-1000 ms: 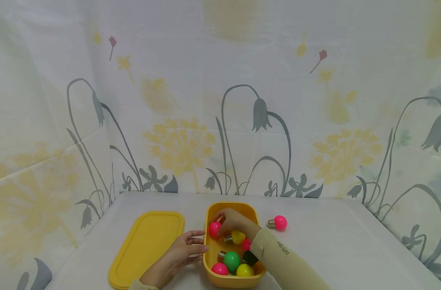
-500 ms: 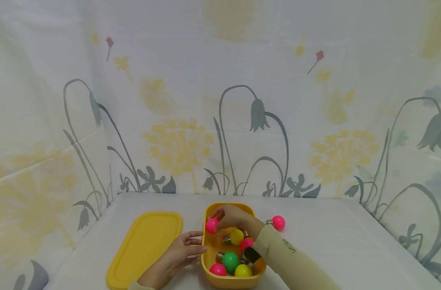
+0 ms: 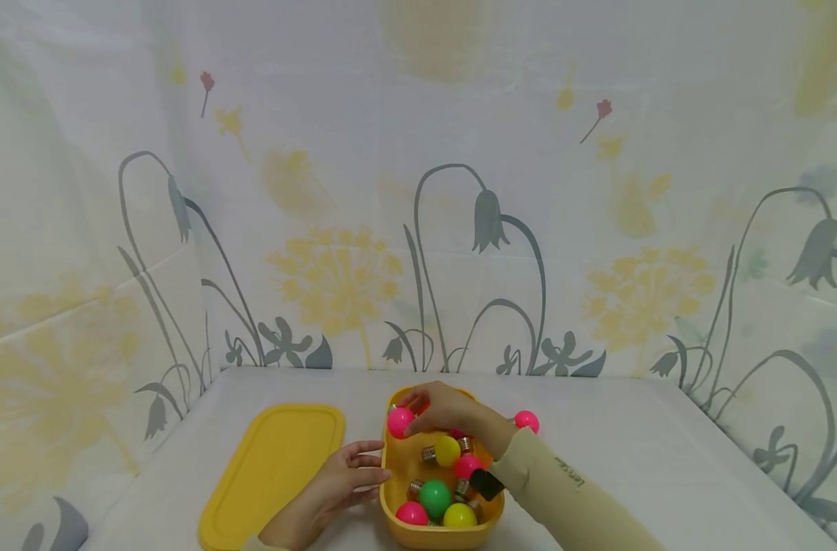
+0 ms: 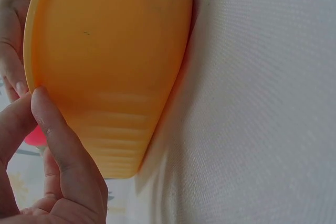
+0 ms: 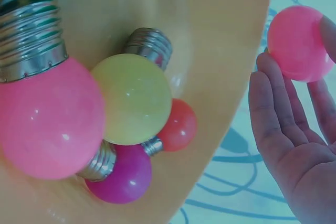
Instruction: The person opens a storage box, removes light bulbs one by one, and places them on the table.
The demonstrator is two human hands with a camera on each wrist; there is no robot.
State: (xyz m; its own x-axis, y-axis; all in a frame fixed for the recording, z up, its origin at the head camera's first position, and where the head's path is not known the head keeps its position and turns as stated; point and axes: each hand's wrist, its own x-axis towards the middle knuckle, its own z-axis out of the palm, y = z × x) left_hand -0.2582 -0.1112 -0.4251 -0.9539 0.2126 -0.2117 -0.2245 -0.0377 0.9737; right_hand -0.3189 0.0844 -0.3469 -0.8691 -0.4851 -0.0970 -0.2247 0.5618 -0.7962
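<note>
In the head view my right hand [image 3: 446,407] pinches a pink light bulb [image 3: 400,422] in its fingertips over the far left corner of a yellow plastic box [image 3: 442,539]. In the right wrist view the same bulb's round globe [image 5: 296,45] shows between fingers and thumb; its screw base is mostly hidden. My left hand [image 3: 343,478] holds the box's left rim, thumb and a finger meeting at the edge in the left wrist view. Inside the box lie a green bulb [image 3: 435,498], yellow bulbs [image 3: 447,451] and other pink ones [image 3: 411,513], several with silver screw bases.
A yellow lid [image 3: 274,467] lies flat on the white tabletop, left of the box. One more pink bulb [image 3: 526,422] rests on the table to the box's right, partly behind the right forearm. A flower-printed cloth [image 3: 460,268] hangs behind the table.
My right hand rises a little toward the box's far left rim with the pink bulb, and its forearm shifts slightly right. The left hand stays at the rim.
</note>
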